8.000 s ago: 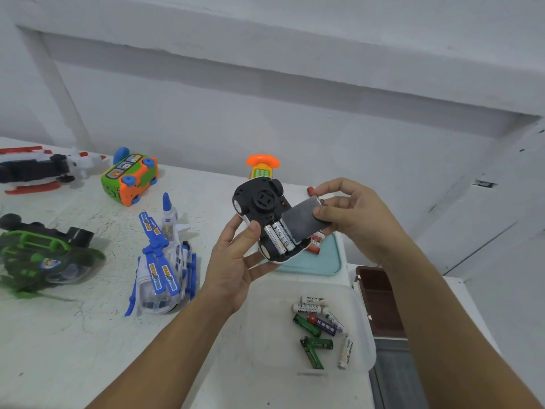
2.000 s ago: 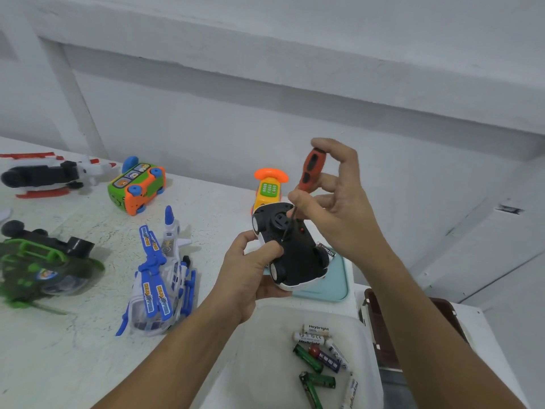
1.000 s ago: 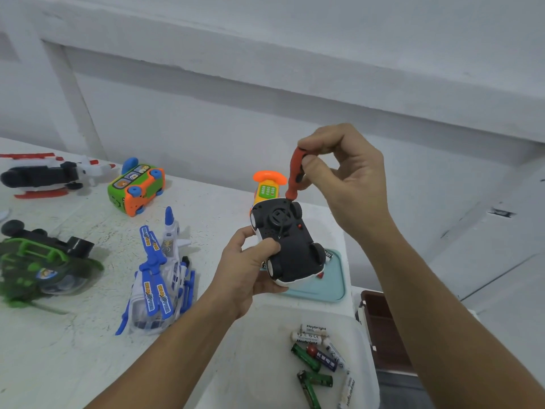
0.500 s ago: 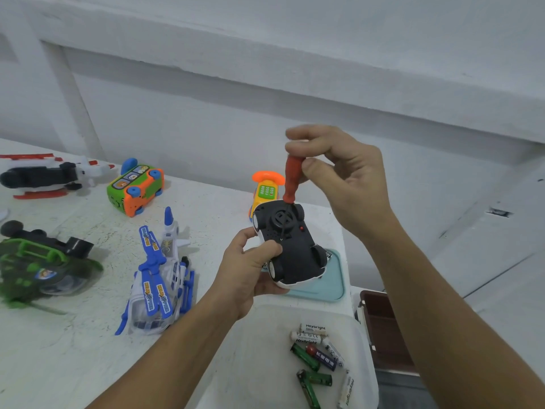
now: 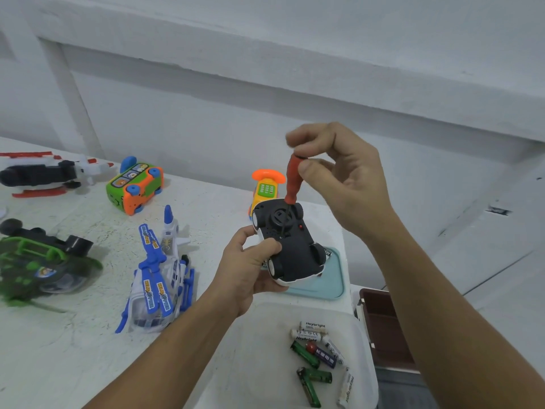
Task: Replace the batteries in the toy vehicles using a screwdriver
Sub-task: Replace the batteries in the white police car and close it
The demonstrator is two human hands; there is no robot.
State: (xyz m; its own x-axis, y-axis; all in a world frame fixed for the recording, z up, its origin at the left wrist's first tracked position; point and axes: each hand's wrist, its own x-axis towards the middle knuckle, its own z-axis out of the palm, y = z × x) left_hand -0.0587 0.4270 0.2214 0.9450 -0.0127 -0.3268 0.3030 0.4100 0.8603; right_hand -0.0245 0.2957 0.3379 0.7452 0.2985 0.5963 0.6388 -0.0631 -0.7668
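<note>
The fingers of the right hand are pressed together in a pinch on the top of the red screwdriver, thumb against the fingertips, and hold it nearly upright. Its thin dark shaft runs down to the black underside of the toy car, where the tip meets the battery cover. The left hand grips that car from the side, with its thumb curled over the belly and the other fingers hidden beneath. It holds the car wheels-up, off the worktop and above a teal tray. The cover sits flush on the car, so this is a screw-turning step, though I cannot tell whether the screw is going in or coming out. Nearer the person, a clear tub holds loose batteries, some white and some green. Further out lie the other toys: a blue-and-white helicopter, a green helicopter, an orange-and-green bus, a yellow phone toy and a red-and-black helicopter. Nothing shows which of them have fresh batteries, so much of the job may be left.
</note>
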